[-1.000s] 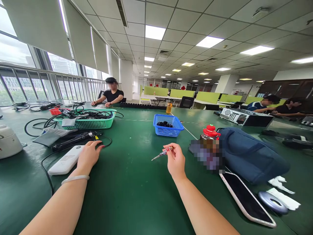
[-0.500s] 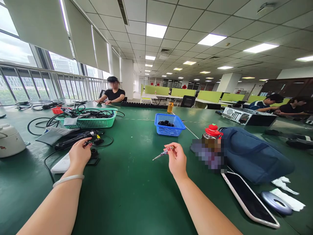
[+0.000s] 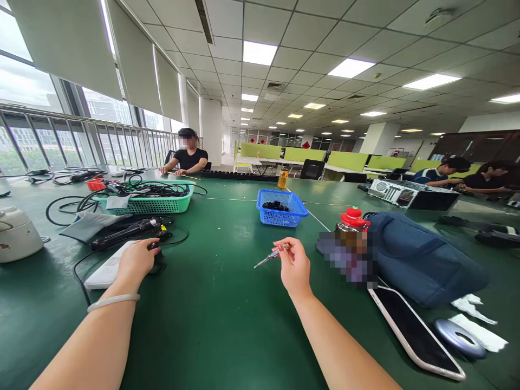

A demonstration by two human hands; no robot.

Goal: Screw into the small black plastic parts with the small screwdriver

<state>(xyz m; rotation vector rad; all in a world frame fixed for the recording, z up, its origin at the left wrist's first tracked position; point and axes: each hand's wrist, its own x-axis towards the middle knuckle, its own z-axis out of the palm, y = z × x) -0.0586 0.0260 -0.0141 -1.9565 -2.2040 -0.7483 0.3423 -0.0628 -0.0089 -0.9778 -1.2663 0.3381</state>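
Note:
My right hand [image 3: 296, 268] pinches a small screwdriver [image 3: 268, 258] by its clear handle. Its thin metal tip points left and slightly down, above the green table. On the left, my left hand [image 3: 137, 261], with a pale bangle at the wrist, has its fingers closed around a small black part [image 3: 153, 246]. They are at a black block-like object [image 3: 160, 263] on the table, which the hand partly covers. A white flat box [image 3: 106, 269] lies under and beside that hand. Behind it are a black cylindrical tool [image 3: 125, 233] and a cable.
A blue basket [image 3: 284, 221] with black parts stands ahead, and a green basket [image 3: 162, 204] of cables at left. A white pot [image 3: 18, 235] sits far left. To the right are a blue bag [image 3: 422, 260], a red-lidded jar [image 3: 352, 221] and a phone [image 3: 414, 330]. A person [image 3: 187, 154] sits opposite.
My left hand has moved down and slightly right, from above the black block-like object to it, with the small black part. My right hand and the screwdriver have hardly moved.

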